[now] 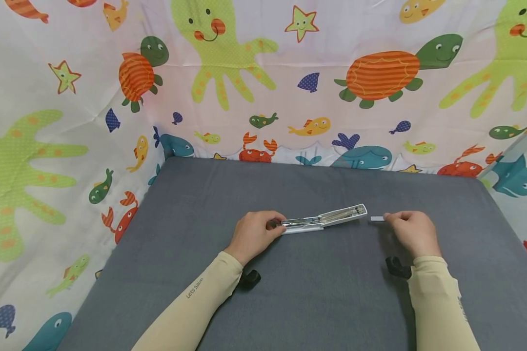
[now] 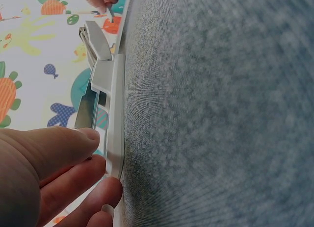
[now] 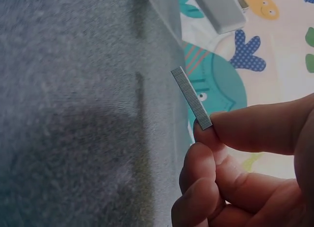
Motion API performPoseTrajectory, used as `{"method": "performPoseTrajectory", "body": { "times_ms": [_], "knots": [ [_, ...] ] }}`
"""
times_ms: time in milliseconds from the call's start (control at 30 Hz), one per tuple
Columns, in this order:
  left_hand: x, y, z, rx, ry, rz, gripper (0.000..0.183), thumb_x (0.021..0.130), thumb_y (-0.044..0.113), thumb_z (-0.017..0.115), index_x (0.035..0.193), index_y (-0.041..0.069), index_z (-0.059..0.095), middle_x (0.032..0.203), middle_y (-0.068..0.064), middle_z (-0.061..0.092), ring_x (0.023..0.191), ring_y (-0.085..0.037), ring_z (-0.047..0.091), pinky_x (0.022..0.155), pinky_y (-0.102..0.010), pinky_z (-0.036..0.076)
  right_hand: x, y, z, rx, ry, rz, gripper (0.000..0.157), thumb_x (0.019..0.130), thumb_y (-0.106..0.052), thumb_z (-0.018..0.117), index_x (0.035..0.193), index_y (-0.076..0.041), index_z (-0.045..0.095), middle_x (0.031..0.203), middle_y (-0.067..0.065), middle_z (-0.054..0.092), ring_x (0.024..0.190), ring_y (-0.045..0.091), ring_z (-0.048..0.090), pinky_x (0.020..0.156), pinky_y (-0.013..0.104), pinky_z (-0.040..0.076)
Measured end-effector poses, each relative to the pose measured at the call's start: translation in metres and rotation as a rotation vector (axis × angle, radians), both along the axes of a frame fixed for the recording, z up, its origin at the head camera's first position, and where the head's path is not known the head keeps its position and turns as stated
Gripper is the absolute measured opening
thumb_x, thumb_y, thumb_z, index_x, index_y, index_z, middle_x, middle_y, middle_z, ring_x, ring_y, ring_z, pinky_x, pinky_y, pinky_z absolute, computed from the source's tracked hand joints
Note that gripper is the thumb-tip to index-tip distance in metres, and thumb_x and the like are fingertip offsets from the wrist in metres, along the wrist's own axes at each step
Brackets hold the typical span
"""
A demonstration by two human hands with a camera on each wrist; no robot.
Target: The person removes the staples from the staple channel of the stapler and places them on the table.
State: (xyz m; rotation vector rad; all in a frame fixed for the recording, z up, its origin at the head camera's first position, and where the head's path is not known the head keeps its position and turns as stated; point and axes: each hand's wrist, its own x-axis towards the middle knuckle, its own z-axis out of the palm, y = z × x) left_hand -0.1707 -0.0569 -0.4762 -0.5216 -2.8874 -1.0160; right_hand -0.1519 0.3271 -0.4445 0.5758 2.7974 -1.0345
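Note:
A white stapler [image 1: 302,229] lies on the grey cloth, swung wide so that its top arm [image 1: 343,214] stretches to the right and its metal inside faces up. My left hand [image 1: 253,235] grips the stapler's left end; in the left wrist view the thumb [image 2: 73,141] and fingers meet at the metal rail [image 2: 86,109] above the white base [image 2: 116,109]. Just past the stapler's right tip, my right hand [image 1: 415,233] pinches a short strip of staples [image 3: 191,98] between thumb and forefinger. The strip points left toward the stapler, with a small gap between them.
Grey cloth [image 1: 316,292] covers the table. A printed curtain [image 1: 272,92] with sea animals hangs along the back and both sides. Black wrist mounts [image 1: 397,268] stick out from the cream sleeves [image 1: 441,302] close above the cloth.

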Motion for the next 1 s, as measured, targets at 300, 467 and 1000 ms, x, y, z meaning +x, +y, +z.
{"method": "performPoseTrajectory", "body": {
  "times_ms": [300, 467, 1000],
  "knots": [
    [0.001, -0.001, 0.001, 0.005, -0.007, -0.004, 0.021, 0.097, 0.031, 0.084, 0.118, 0.026, 0.083, 0.098, 0.013, 0.08, 0.076, -0.001, 0.066, 0.064, -0.025, 0.051, -0.001, 0.004, -0.006, 0.012, -0.051, 0.044, 0.052, 0.108, -0.041, 0.058, 0.123, 0.004, 0.077, 0.109, 0.018, 0.07, 0.101, 0.033, 0.056, 0.073, 0.038, 0.041],
    [0.002, -0.001, 0.001, 0.003, 0.002, -0.001, 0.021, 0.097, 0.032, 0.083, 0.118, 0.026, 0.083, 0.1, 0.012, 0.081, 0.076, 0.0, 0.067, 0.063, -0.024, 0.051, -0.001, 0.005, -0.006, 0.013, -0.081, 0.042, 0.051, 0.107, -0.04, 0.059, 0.12, 0.005, 0.078, 0.105, 0.016, 0.069, 0.099, 0.032, 0.056, 0.072, 0.038, 0.041],
    [0.003, 0.001, -0.004, 0.042, -0.051, -0.04, 0.025, 0.098, 0.031, 0.083, 0.122, 0.028, 0.081, 0.101, 0.013, 0.079, 0.078, -0.002, 0.066, 0.067, -0.025, 0.053, 0.01, 0.009, -0.015, 0.064, -0.083, -0.001, 0.05, 0.105, -0.041, 0.062, 0.116, 0.004, 0.079, 0.121, 0.027, 0.072, 0.101, 0.036, 0.059, 0.073, 0.039, 0.042]
  ]
}}
